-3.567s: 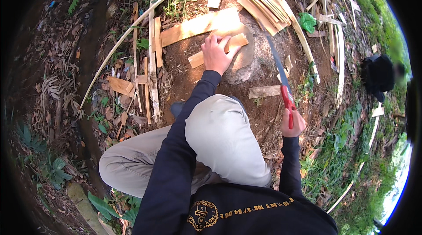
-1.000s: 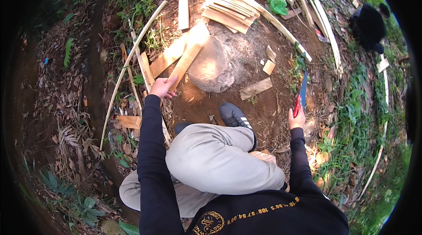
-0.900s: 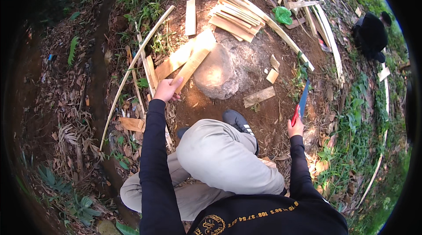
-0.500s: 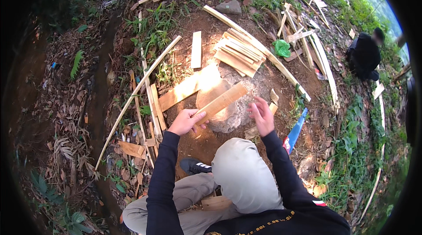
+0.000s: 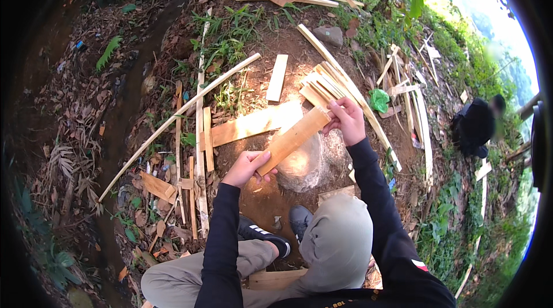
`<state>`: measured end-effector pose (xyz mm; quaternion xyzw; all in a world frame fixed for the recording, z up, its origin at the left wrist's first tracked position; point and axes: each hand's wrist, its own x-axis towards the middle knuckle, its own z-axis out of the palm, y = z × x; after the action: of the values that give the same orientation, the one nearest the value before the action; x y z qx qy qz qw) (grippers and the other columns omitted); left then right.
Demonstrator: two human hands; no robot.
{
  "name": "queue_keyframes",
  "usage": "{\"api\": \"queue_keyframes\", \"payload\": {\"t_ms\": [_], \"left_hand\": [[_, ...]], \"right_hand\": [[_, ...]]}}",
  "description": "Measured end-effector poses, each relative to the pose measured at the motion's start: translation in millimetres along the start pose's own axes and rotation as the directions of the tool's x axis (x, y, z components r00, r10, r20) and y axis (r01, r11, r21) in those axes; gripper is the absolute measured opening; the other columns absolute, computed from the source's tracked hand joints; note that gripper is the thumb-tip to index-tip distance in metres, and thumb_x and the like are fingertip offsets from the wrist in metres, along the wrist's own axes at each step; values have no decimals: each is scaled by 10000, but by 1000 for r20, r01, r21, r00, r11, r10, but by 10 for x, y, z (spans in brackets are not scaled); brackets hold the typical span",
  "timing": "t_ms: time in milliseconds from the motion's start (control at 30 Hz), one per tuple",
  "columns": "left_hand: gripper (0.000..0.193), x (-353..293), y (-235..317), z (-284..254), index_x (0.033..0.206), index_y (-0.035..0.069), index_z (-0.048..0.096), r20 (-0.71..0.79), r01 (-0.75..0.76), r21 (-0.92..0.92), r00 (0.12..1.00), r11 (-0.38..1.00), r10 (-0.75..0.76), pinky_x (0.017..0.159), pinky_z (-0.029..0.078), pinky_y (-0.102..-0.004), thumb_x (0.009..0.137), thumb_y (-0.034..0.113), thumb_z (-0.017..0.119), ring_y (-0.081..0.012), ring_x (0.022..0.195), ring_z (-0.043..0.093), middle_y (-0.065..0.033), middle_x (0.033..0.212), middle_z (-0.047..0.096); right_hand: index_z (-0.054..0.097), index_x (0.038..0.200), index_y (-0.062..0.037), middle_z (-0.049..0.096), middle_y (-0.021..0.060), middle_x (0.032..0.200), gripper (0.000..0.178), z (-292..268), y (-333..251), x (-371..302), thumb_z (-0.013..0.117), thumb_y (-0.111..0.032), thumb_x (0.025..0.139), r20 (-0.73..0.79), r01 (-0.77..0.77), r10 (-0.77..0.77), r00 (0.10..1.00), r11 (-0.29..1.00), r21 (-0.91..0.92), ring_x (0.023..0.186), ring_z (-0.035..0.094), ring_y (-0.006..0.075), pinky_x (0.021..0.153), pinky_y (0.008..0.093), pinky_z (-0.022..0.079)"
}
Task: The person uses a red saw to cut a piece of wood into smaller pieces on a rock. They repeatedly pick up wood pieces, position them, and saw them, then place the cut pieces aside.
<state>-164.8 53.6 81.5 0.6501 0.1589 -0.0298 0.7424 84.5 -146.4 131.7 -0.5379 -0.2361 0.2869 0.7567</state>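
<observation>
A short wooden board [image 5: 295, 138] is held up at a slant, its near end low on the left and its far end high on the right. My left hand [image 5: 250, 168] grips the near end, thumb on top and fingers beneath. With thumb and fingers, my right hand [image 5: 347, 122] pinches the far end, where the edge looks rough. Below the board stands a stump [image 5: 302, 164] with a pale, sunlit top, partly hidden by the board. A wider plank [image 5: 242, 128] lies on the soil just beyond it, left of the stump.
Stacked slats [image 5: 322, 81] and a long strip [image 5: 368, 97] lie beyond my right hand. A long pole [image 5: 178, 115] slants across the left. A green plastic bag [image 5: 379, 100] sits near a wood heap [image 5: 412, 95]. Another person [image 5: 475, 126] is at the far right.
My right hand has moved from beside the board to its far end and closed on it. The view has shifted, and my right shoe now shows. The blue saw is now mostly hidden.
</observation>
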Motion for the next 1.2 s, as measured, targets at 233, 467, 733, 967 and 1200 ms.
{"api": "queue_keyframes", "payload": {"t_ms": [233,467,733,967,1200], "left_hand": [[473,120,-139,115,986,28,638,-3,24,-451,1000,892,-29,394,398,-186,1072,463,473,-68,450,530,-36,695,670],[561,407,-694,552,1097,29,603,389,256,-635,921,729,15,419,454,-219,1078,539,371,-109,514,597,-49,762,657],[395,1067,-27,-78,1013,13,705,-394,92,145,919,985,-28,495,488,-238,1020,391,589,-91,686,676,-74,932,739],[435,2865,-421,-813,1085,36,719,-519,252,790,761,559,389,868,528,-455,881,421,709,-338,964,693,-191,1015,733],[682,3457,-874,-1320,1244,-45,580,-662,268,619,683,738,307,948,501,-532,858,503,705,-412,1180,592,-253,1236,620]], "right_hand": [[388,1490,-29,603,220,1278,571,105,250,14,531,-372,1057,303,-92,24,953,973,213,1115,660,321,940,480,560],[526,1354,-27,669,122,1203,410,145,956,-252,629,-243,1021,376,-252,171,911,951,177,1121,662,259,968,440,543],[504,1233,14,645,119,981,301,-478,1118,-198,549,-229,1061,-237,-143,136,962,990,-14,686,707,240,607,378,613],[452,1283,22,660,150,1021,398,-301,1126,-144,666,-18,950,-293,-130,139,946,990,52,754,715,236,657,354,602],[456,1239,10,654,131,988,405,-89,1077,-85,702,-5,918,-347,-142,189,919,977,158,739,701,214,644,347,581]]}}
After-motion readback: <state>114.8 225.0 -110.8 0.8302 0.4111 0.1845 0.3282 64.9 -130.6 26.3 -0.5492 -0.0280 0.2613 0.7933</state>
